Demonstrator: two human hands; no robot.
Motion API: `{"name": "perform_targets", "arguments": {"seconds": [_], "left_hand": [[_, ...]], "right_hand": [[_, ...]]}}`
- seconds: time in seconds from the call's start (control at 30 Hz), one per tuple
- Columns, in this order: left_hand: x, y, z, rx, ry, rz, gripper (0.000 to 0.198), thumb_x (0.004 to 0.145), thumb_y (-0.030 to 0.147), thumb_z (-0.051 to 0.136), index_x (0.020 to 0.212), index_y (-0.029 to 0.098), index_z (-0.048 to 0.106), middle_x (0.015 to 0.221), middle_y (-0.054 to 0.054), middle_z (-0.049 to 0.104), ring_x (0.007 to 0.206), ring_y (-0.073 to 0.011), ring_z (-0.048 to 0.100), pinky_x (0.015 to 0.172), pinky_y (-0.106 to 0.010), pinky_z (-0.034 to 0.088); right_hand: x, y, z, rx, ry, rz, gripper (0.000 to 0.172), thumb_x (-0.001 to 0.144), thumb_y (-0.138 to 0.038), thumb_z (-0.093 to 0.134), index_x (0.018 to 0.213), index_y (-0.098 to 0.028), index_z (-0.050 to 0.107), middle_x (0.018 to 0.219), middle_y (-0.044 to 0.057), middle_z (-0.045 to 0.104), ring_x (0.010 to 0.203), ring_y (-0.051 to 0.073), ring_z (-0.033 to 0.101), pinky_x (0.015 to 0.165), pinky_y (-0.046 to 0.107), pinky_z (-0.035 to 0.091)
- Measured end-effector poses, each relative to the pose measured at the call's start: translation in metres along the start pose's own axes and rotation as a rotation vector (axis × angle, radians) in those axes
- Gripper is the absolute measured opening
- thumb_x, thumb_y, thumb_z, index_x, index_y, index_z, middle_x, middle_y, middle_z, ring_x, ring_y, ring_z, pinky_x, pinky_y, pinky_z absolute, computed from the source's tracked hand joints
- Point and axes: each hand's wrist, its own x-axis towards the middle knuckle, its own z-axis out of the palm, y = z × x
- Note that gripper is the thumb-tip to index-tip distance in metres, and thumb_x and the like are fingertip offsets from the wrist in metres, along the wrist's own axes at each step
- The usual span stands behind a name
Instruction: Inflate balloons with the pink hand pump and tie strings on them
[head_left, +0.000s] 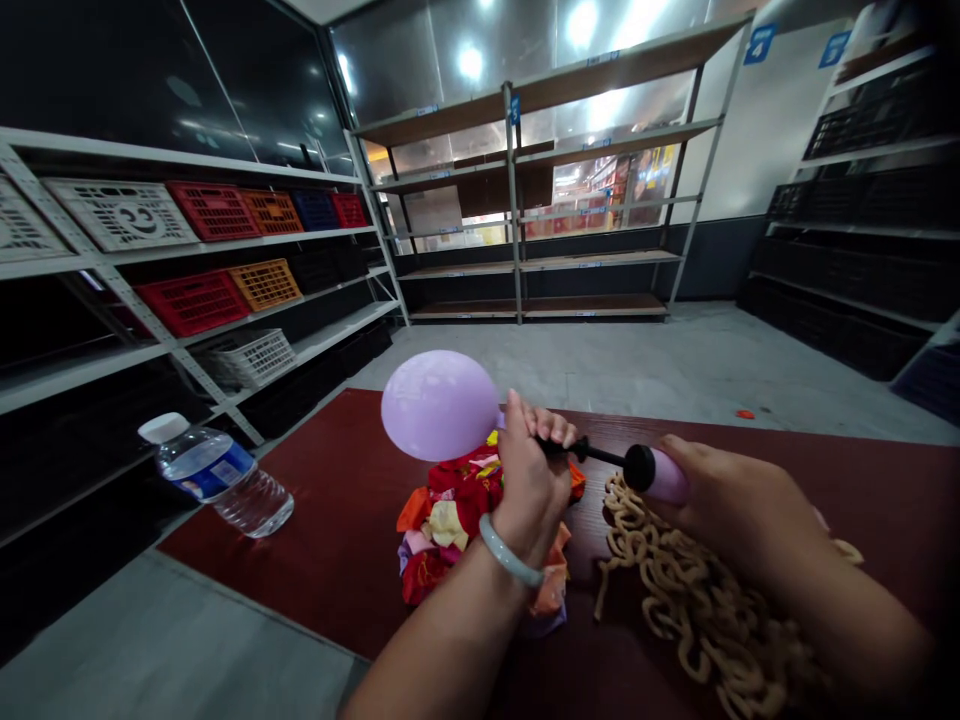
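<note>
A partly inflated lilac balloon (439, 405) points out to the left from my left hand (529, 465), whose fingers are closed round its neck and the black end of a hand pump. The black rod of the balloon pump (604, 455) runs across to its lilac part, which my right hand (720, 490) grips. Where the balloon's neck meets the pump is hidden by my fingers. Below my left hand lies a heap of deflated balloons (442, 525) in red, orange, cream and pink. Under my right arm is a pile of tan, rope-like loops (675, 590).
A tilted-looking water bottle (225, 475) with a white cap stands on the dark red table (330, 470) at left. Shelving with plastic crates (214, 210) lines the left wall. Another shelf rack (517, 200) stands behind, and black crates (862, 215) fill shelves at right.
</note>
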Motion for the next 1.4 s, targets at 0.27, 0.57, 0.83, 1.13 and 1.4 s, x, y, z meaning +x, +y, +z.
{"name": "perform_targets", "arguments": {"seconds": [0.27,0.57,0.83,1.13,1.4], "left_hand": [[-0.022,-0.012,0.014,0.069,-0.044,-0.028,0.052,0.088,0.053,0.059,0.054,0.017,0.04,0.048,0.004,0.034,0.044,-0.0085,0.036,0.048,-0.025,0.032],[0.014,0.054,0.007,0.034,-0.025,0.191,0.048,0.09,0.045,0.059,0.057,0.019,0.038,0.048,0.006,0.033,0.042,-0.0081,0.037,0.047,-0.024,0.031],[-0.006,0.0,0.007,0.007,-0.053,0.041,0.049,0.089,0.049,0.06,0.057,0.018,0.039,0.05,0.005,0.035,0.044,-0.0079,0.036,0.049,-0.024,0.032],[-0.013,-0.009,0.008,0.066,-0.087,-0.021,0.049,0.092,0.047,0.056,0.055,0.017,0.04,0.05,0.004,0.037,0.045,-0.009,0.039,0.05,-0.026,0.034],[0.017,0.049,0.005,0.033,-0.028,0.168,0.044,0.092,0.037,0.059,0.058,0.018,0.036,0.048,0.006,0.034,0.042,-0.0078,0.037,0.046,-0.024,0.031]], "right_hand": [[-0.001,-0.026,-0.004,-0.023,0.11,-0.018,0.033,0.08,-0.051,0.058,0.095,-0.021,0.06,0.083,0.006,0.07,0.07,0.024,0.066,0.054,0.032,0.036],[0.005,0.015,-0.003,0.003,0.129,0.02,0.04,0.08,-0.047,0.059,0.112,-0.022,0.062,0.101,0.008,0.072,0.081,0.029,0.068,0.06,0.037,0.045],[0.002,-0.007,-0.008,-0.02,0.109,-0.024,0.037,0.08,-0.043,0.059,0.108,-0.019,0.063,0.095,0.012,0.071,0.078,0.029,0.067,0.061,0.039,0.046],[0.002,-0.013,0.007,0.065,0.134,-0.087,0.039,0.079,-0.048,0.061,0.107,-0.02,0.063,0.09,0.009,0.071,0.077,0.024,0.068,0.064,0.032,0.047],[0.005,0.019,0.004,0.04,0.177,-0.056,0.04,0.077,-0.042,0.064,0.112,-0.023,0.063,0.101,0.009,0.073,0.081,0.026,0.069,0.065,0.035,0.048]]}}
